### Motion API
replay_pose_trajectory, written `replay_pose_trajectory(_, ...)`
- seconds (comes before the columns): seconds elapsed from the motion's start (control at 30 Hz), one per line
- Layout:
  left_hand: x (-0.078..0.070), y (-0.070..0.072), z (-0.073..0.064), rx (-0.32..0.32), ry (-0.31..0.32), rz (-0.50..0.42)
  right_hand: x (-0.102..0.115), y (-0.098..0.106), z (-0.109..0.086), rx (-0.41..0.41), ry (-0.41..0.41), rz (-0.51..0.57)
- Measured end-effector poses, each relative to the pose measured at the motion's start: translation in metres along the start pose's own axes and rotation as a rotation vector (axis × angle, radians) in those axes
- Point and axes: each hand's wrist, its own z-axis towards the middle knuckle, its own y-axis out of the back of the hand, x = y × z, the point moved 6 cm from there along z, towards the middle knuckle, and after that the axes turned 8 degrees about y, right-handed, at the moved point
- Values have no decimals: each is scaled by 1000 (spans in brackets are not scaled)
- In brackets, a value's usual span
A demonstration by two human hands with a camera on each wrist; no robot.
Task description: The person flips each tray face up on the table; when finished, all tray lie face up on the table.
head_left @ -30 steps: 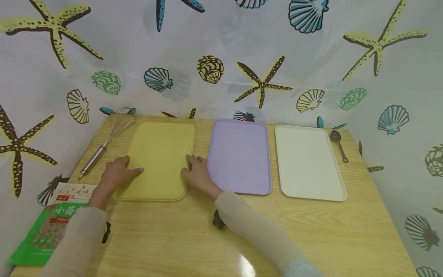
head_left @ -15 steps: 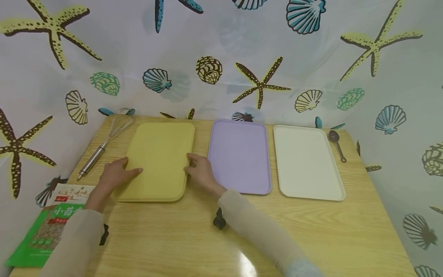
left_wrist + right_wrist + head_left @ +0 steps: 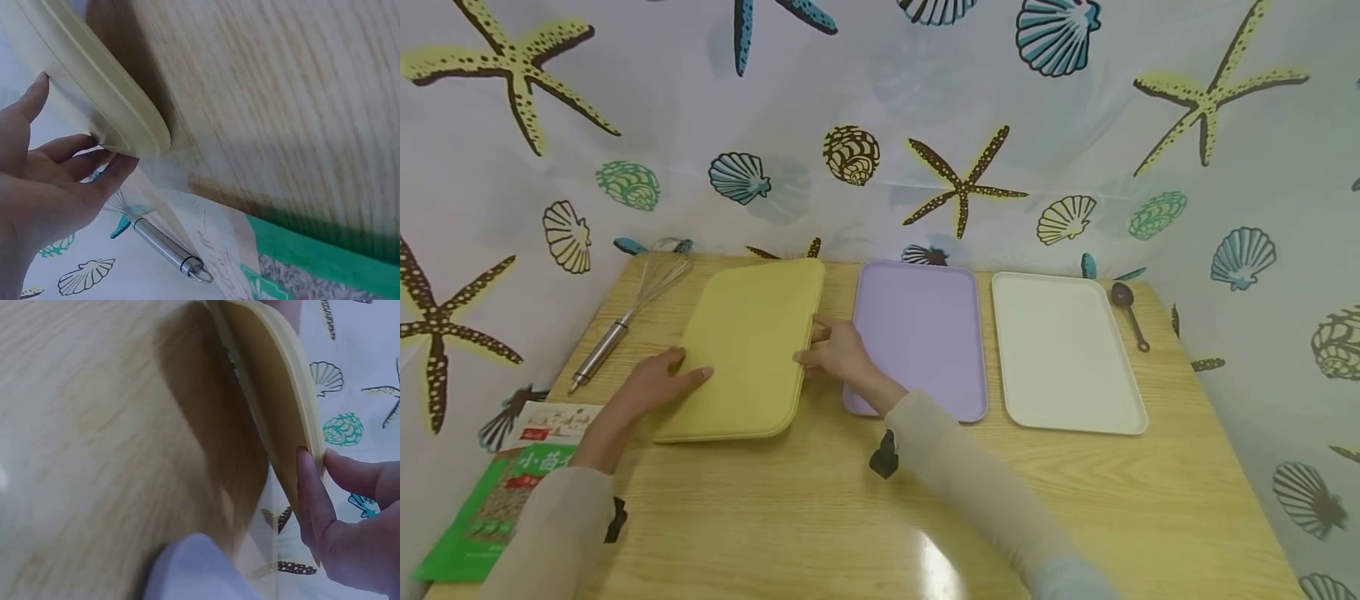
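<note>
A yellow tray (image 3: 748, 354) stands tilted on the left of the table, its right side raised and its smooth face up. My right hand (image 3: 842, 350) pinches the raised right edge; in the right wrist view the thumb is on one side of the rim and the fingers are on the hollow underside. At the left edge my left hand (image 3: 651, 387) holds the tray, thumb on the top face. The left wrist view shows the other fingers against the rim near a corner. Whether anything lies under the tray is hard to tell.
A purple tray (image 3: 917, 333) and a white tray (image 3: 1067, 354) lie to the right, with a dark measuring spoon (image 3: 1127, 308) beyond. A whisk (image 3: 617, 333) lies left of the yellow tray. A green seed packet (image 3: 490, 508) is partly under the left forearm. Patterned cloth hangs behind.
The yellow tray's right side has risen off the table, where it lay flat before. My right hand has lifted with it; the left hand has stayed at the left edge.
</note>
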Motion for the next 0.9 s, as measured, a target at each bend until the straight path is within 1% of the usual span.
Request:
replay_pose_trajectory(0.13, -6, -2, -9, 28, -56, 9, 9, 2, 2, 8, -15, 53)
replay_pose_trajectory(0.2, -8, -4, -15, 52, -70, -8, 12, 3, 2, 10, -20, 60)
replay_pose_trajectory(0.27, -9, -7, -20, 60, -85, -8, 15, 3, 2, 9, -21, 76)
replay_pose_trajectory(0.33, -10, -10, -25, 57, -106, 1, 16, 2, 2, 5, -18, 80)
replay_pose_trajectory(0.43, -7, -13, -34, 35, -135, 49, 20, 1, 3, 10, -2, 74)
replay_pose_trajectory(0.5, -7, -15, -41, 36, -152, 42, 23, 0, 3, 16, 8, 81)
replay_pose_trajectory(0.57, -5, -18, -47, 44, -156, 39, 27, 0, 3, 22, 20, 86)
replay_pose_trajectory(0.7, -6, -24, -57, 49, -197, 23, 34, 0, 3, 21, 33, 100)
replay_pose_trajectory(0.77, -6, -25, -61, 26, -224, 43, 35, 1, 3, 19, 35, 100)
replay_pose_trajectory(0.8, -6, -26, -62, 8, -242, 53, 36, 1, 3, 20, 37, 95)
replay_pose_trajectory(0.9, -9, -28, -64, -57, -269, 100, 40, 2, 3, 21, 45, 94)
